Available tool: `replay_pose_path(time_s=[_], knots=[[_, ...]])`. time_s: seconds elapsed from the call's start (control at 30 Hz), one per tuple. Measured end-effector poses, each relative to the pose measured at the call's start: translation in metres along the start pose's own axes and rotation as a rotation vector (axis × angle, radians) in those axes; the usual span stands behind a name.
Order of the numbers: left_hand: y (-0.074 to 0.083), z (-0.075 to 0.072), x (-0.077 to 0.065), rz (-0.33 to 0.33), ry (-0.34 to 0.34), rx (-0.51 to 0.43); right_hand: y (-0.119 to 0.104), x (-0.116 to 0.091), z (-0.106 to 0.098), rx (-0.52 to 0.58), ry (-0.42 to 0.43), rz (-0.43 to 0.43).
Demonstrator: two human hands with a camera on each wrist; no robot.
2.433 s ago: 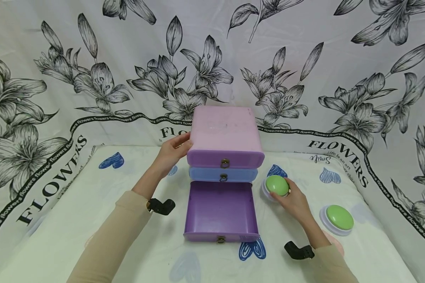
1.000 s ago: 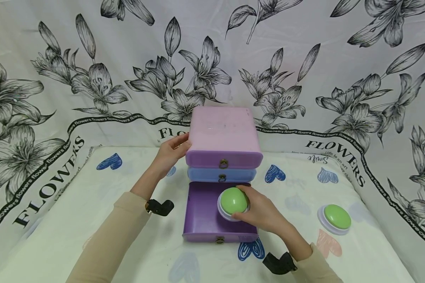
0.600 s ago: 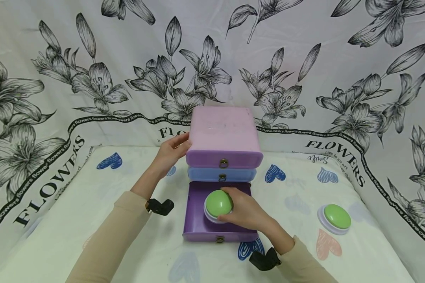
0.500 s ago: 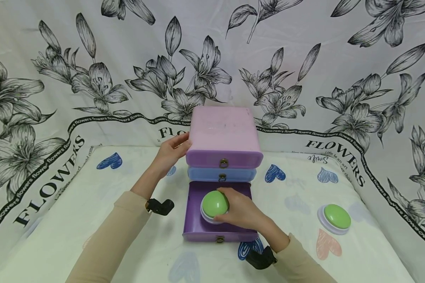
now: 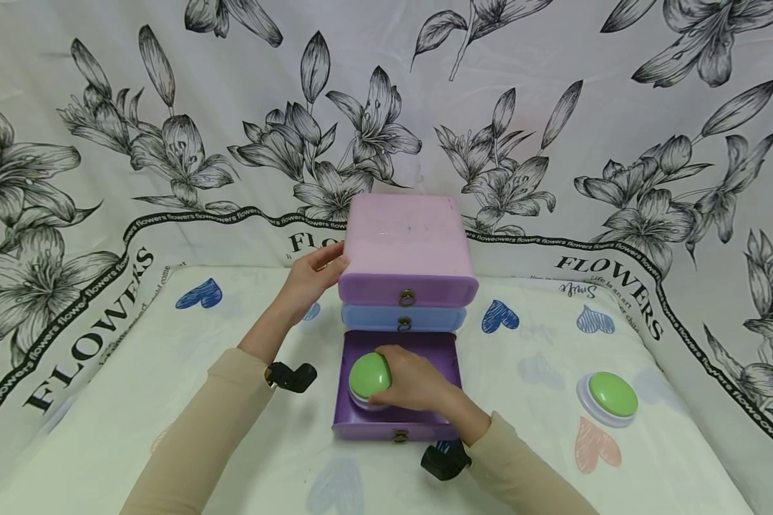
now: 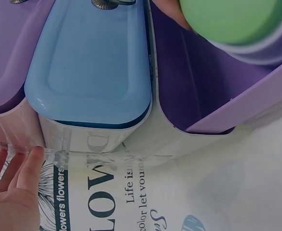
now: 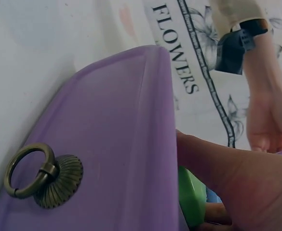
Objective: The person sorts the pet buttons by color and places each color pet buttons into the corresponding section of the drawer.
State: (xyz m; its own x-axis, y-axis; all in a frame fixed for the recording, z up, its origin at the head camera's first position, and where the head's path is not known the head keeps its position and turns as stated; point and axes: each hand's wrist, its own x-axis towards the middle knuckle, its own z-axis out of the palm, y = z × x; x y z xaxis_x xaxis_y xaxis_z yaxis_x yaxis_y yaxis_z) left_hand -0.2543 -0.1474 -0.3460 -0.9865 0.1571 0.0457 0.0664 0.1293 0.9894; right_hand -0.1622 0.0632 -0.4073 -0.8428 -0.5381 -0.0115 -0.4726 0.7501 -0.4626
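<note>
A small drawer cabinet has a pink top, a purple upper drawer, a blue middle drawer and a purple bottom drawer pulled out. My right hand grips a green domed push button with a pale base, inside the bottom drawer at its left side. In the right wrist view, the drawer's front hides most of that button. My left hand touches the cabinet's left side with extended fingers, which the left wrist view shows at its wall.
A second green push button with a pale base lies on the heart-printed cloth to the right. Brass ring pulls hang on the drawer fronts, such as the bottom drawer's ring. A flower-printed curtain rises behind the cabinet.
My right hand picked the button up from the cloth right of the cabinet, carried it left over the open drawer, and moved to the drawer's left side. My left hand has stayed put.
</note>
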Motion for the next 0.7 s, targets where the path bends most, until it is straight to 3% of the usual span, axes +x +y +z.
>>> replay_pose_path(time_s=[0.7], knots=[[0.000, 0.001, -0.001, -0.008, 0.001, -0.012, 0.000, 0.014, 0.010, -0.024, -0.036, 0.063]])
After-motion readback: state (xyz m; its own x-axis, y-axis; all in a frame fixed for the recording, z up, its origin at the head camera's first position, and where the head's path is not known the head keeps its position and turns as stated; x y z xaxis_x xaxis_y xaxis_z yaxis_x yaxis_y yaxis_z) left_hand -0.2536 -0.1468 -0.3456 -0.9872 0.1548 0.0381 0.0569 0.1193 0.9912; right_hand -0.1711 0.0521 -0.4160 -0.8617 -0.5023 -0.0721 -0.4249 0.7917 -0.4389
